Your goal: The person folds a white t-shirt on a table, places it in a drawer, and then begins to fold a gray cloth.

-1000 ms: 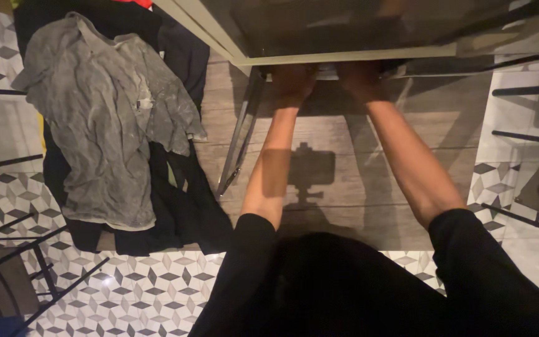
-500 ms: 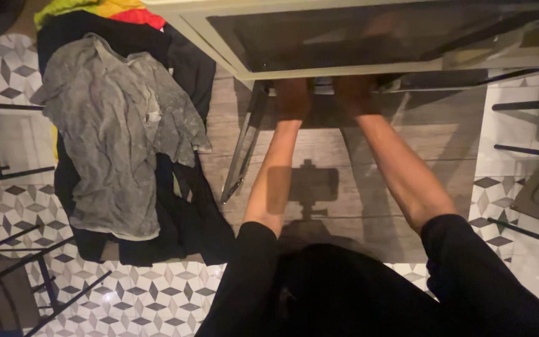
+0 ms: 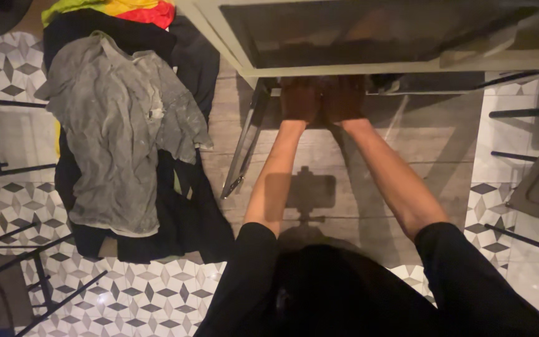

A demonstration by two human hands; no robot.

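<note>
We look down at our left hand (image 3: 299,100) and right hand (image 3: 343,97), side by side in shadow under the near edge of a pale-framed glass panel (image 3: 375,37); whether they grip anything we cannot tell. Beneath our forearms lies a wooden tabletop (image 3: 357,162). To the left, a crumpled grey shirt (image 3: 120,125) lies spread over dark clothes (image 3: 188,212), with yellow and red cloth (image 3: 126,9) at the top. A patterned tile floor (image 3: 138,293) surrounds them.

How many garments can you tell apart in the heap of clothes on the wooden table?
5, perhaps more hidden: a grey t-shirt on top, a black garment under it, a dark one at the far right, and yellow-green and red pieces at the far end.
</note>
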